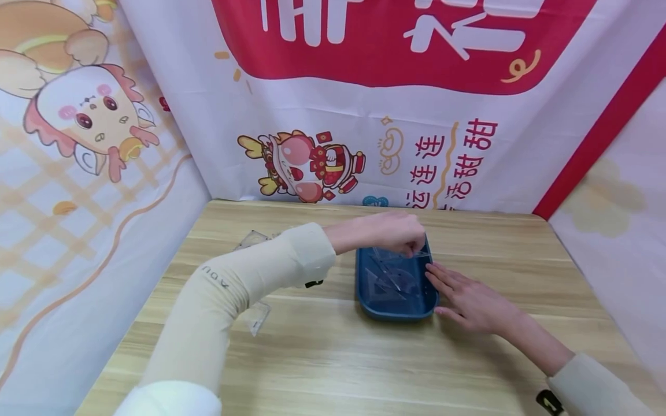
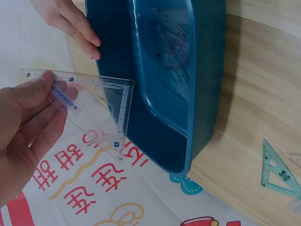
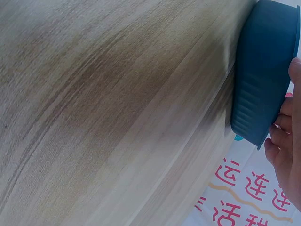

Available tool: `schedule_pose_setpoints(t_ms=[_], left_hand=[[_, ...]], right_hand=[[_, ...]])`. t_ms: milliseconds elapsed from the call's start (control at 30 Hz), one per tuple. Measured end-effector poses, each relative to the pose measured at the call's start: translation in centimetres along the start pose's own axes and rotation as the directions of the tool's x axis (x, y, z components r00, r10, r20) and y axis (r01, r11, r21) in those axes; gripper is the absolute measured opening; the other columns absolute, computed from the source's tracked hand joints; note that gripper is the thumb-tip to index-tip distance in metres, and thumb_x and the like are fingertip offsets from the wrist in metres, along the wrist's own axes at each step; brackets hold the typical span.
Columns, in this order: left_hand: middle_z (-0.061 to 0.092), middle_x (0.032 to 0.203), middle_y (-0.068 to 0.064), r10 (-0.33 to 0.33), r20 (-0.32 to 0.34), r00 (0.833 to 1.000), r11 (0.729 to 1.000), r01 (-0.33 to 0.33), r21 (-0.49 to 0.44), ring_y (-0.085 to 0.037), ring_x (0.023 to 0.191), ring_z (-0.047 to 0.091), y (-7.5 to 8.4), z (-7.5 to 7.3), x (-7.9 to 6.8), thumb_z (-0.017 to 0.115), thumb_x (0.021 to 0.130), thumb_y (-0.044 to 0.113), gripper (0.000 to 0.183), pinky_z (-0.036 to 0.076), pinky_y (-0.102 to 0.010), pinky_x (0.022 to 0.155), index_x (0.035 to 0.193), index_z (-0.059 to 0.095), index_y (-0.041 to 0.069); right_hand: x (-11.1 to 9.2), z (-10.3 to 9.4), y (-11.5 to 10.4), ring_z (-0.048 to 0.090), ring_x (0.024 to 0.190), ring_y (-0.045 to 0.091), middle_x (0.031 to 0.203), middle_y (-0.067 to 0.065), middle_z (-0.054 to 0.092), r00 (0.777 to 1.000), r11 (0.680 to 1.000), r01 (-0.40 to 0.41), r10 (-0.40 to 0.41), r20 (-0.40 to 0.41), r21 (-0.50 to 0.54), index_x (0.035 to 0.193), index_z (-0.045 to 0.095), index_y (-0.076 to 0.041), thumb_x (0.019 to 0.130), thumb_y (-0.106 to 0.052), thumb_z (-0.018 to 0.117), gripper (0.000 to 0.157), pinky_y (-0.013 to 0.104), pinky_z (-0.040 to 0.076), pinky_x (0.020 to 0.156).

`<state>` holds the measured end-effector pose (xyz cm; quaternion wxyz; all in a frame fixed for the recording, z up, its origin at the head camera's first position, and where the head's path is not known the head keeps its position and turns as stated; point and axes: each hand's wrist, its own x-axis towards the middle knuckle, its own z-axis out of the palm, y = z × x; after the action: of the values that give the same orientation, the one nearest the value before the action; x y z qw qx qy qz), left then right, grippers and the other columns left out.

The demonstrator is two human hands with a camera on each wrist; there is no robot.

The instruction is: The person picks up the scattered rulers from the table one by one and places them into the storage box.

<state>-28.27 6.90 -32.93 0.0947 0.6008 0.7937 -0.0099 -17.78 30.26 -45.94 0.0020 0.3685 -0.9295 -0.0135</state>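
Observation:
My left hand pinches a clear triangular set square by one corner, thumb on one face and fingers behind. The set square is over the far end of a blue plastic bin, overlapping its rim in the left wrist view. Inside the bin lie several clear drawing pieces, one with a curved edge like a protractor. My right hand rests against the bin's right side, its fingers extended along the rim and the thumb lower down the wall.
On the wooden table, left of the bin, lies a clear set square partly behind my left sleeve. Another clear piece shows beyond that sleeve. A greenish set square appears in the left wrist view. Printed cloth hangs behind the table.

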Motion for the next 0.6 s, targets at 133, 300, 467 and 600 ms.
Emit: schedule_pose_setpoints(t_ms=[133, 300, 467, 600], left_hand=[[0.073, 0.091, 0.003, -0.012, 0.023, 1.0, 1.0, 0.013, -0.018, -0.007, 0.082, 0.063, -0.2, 0.5, 0.9, 0.068, 0.094, 0.013, 0.008, 0.051, -0.02, 0.076, 0.09, 0.075, 0.015], [0.069, 0.087, 0.002, -0.017, 0.063, 0.998, 0.999, 0.02, -0.05, -0.007, 0.075, 0.054, -0.4, 1.2, 1.5, 0.061, 0.097, 0.005, 0.016, 0.046, -0.019, 0.07, 0.091, 0.074, 0.011], [0.064, 0.086, 0.002, -0.045, 0.11, 0.993, 0.997, 0.051, -0.054, -0.009, 0.073, 0.052, -0.8, 1.9, 1.9, 0.057, 0.099, 0.006, 0.017, 0.044, -0.02, 0.07, 0.095, 0.073, 0.009], [0.067, 0.089, 0.002, -0.055, 0.144, 0.988, 0.995, 0.066, -0.07, -0.009, 0.075, 0.056, -1.3, 2.7, 2.3, 0.058, 0.099, 0.008, 0.016, 0.047, -0.021, 0.071, 0.096, 0.074, 0.009]], right_hand=[[0.0, 0.0, 0.0, 0.033, 0.149, 0.032, 0.163, 0.016, 0.029, 1.0, 1.0, -0.002, 0.002, 0.014, 0.001, 0.152, 0.037, -0.003, 0.101, -0.054, 0.046, 0.073, 0.049, 0.04, 0.114], [0.0, 0.0, 0.0, 0.031, 0.15, 0.031, 0.163, 0.015, 0.028, 1.0, 1.0, -0.004, 0.004, 0.018, 0.0, 0.153, 0.036, -0.003, 0.101, -0.054, 0.046, 0.074, 0.048, 0.039, 0.115], [0.0, 0.0, 0.0, 0.03, 0.15, 0.031, 0.164, 0.015, 0.026, 1.0, 1.0, -0.012, 0.011, 0.028, 0.01, 0.153, 0.035, -0.003, 0.101, -0.055, 0.046, 0.075, 0.049, 0.038, 0.116], [0.0, 0.0, 0.0, 0.029, 0.151, 0.031, 0.165, 0.014, 0.024, 0.999, 1.0, -0.021, 0.021, 0.038, 0.014, 0.154, 0.034, -0.003, 0.101, -0.055, 0.045, 0.075, 0.049, 0.037, 0.116]])
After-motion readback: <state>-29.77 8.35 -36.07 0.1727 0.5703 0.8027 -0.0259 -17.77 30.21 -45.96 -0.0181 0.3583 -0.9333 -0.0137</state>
